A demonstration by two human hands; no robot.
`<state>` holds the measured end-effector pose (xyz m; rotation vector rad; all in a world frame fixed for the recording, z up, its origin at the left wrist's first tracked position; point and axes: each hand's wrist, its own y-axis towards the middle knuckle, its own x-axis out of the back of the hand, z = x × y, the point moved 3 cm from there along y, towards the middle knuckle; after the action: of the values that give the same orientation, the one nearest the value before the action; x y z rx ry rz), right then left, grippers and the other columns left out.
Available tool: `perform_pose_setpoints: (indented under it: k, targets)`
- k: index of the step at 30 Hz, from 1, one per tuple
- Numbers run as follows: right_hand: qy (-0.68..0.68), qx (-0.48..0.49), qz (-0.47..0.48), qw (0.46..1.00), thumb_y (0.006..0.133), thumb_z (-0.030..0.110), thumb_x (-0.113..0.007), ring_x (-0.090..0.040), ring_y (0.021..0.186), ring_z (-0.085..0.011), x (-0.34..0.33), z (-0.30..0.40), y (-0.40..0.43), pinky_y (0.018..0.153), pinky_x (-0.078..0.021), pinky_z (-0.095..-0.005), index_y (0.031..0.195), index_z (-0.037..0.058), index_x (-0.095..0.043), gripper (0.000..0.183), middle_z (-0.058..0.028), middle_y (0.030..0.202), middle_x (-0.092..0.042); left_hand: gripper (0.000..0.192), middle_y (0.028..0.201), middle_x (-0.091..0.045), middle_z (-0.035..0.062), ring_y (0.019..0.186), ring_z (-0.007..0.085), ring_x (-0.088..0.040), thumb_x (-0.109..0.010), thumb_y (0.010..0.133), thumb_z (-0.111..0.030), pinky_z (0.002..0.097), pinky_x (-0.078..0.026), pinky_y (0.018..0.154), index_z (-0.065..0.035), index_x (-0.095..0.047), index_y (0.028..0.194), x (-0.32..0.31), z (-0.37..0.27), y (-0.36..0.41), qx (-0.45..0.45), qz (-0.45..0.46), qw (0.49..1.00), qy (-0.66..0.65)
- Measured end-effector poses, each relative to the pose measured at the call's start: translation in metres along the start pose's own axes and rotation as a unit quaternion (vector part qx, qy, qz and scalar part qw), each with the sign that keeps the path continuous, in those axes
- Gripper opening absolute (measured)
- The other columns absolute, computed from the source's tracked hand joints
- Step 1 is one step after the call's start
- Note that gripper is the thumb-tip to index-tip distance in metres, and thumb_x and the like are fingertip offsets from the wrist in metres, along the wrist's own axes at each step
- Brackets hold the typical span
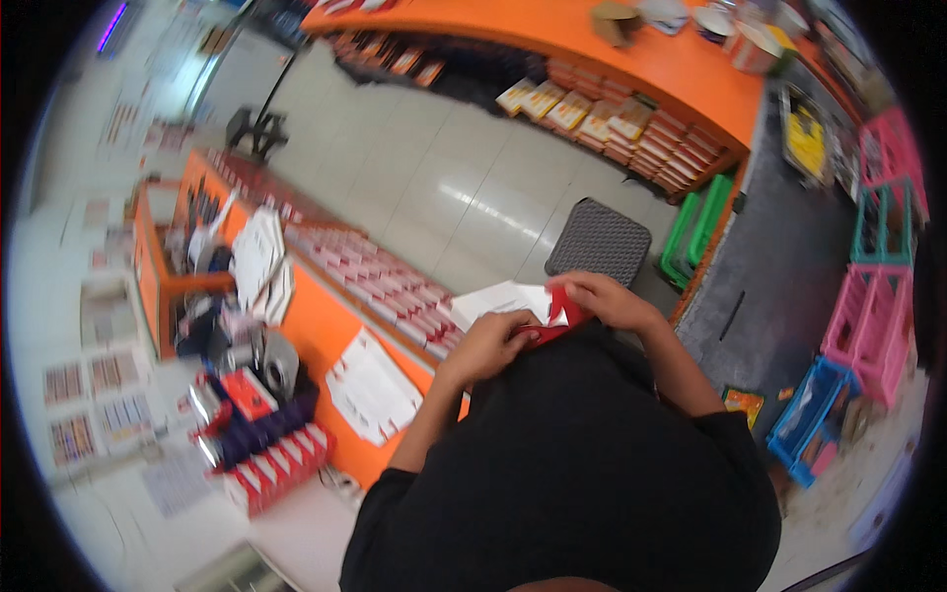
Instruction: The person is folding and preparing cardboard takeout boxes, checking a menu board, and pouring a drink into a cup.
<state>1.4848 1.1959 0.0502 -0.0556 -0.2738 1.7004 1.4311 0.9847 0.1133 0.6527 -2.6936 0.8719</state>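
A red and white cardboard box blank [503, 302], partly folded, is held between both hands close to my body. My left hand [492, 344] grips its near left edge with the thumb on top. On the right, my right hand [601, 297] holds the red part, fingers bent over its far edge. Flat white box blanks [373, 386] lie on the orange counter left of my left arm, and more white blanks [259, 259] are piled farther up that counter. The underside of the held piece is hidden.
A grey textured stool [599, 240] stands beyond my hands. Stacked red-white boxes [270, 470] and dark rolls [274, 425] sit at left. Packed boxes [392, 285] line a shelf below the orange counter. At right is a dark worktop [777, 274] with pink [869, 325] and blue baskets [814, 422].
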Motion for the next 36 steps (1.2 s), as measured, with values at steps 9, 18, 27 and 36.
perform_pose_setpoints:
  k: [9,18,27,36]
  targets:
    - [0.051,0.148,-0.043,0.987,0.085,0.014,-0.077,-0.055,0.08,-0.0176,-0.034,0.034,-0.026,0.079,-0.0416,-0.0315,0.093,0.0022,-0.068,0.017,-0.0054,0.087,-0.063,0.026,0.082,-0.058,-0.006,0.067,0.0029,-0.045,-0.053,0.105,-0.023,0.0199,-0.038,0.059,-0.0039,-0.065,0.118,-0.021,0.056,-0.055,0.109,0.003,0.935,-0.338]
    - [-0.147,0.217,0.136,0.955,0.076,0.019,-0.083,-0.053,0.081,-0.0175,-0.057,0.073,-0.009,0.08,-0.0353,-0.034,0.09,0.0105,-0.072,0.019,-0.0008,0.082,-0.055,0.022,0.098,-0.069,-0.0008,0.086,0.0064,-0.06,-0.059,0.103,-0.019,0.0232,-0.048,0.08,-0.0011,-0.07,0.107,-0.026,0.065,-0.054,0.006,-0.022,0.933,-0.359]
    - [-0.223,0.132,0.197,0.946,0.078,0.015,-0.08,-0.053,0.082,-0.0208,-0.064,0.08,0.03,0.08,-0.0366,-0.0354,0.09,0.0075,-0.073,0.016,-0.0041,0.082,-0.051,0.024,0.083,-0.067,0.0003,0.077,0.0086,-0.056,-0.065,0.098,-0.021,0.0272,-0.048,0.071,0.0008,-0.071,0.107,0.0,0.077,-0.021,-0.002,0.009,0.949,-0.316]
    - [-0.223,0.113,0.001,0.968,0.076,0.008,-0.081,-0.056,0.084,-0.0289,-0.066,0.085,0.08,0.078,-0.0453,-0.0386,0.09,0.0053,-0.072,0.016,-0.0097,0.084,-0.053,0.02,0.088,-0.072,0.0083,0.08,0.0132,-0.06,-0.071,0.092,-0.019,0.0319,-0.049,0.073,-0.0021,-0.074,0.103,0.059,0.079,-0.008,0.016,-0.102,0.972,-0.21]
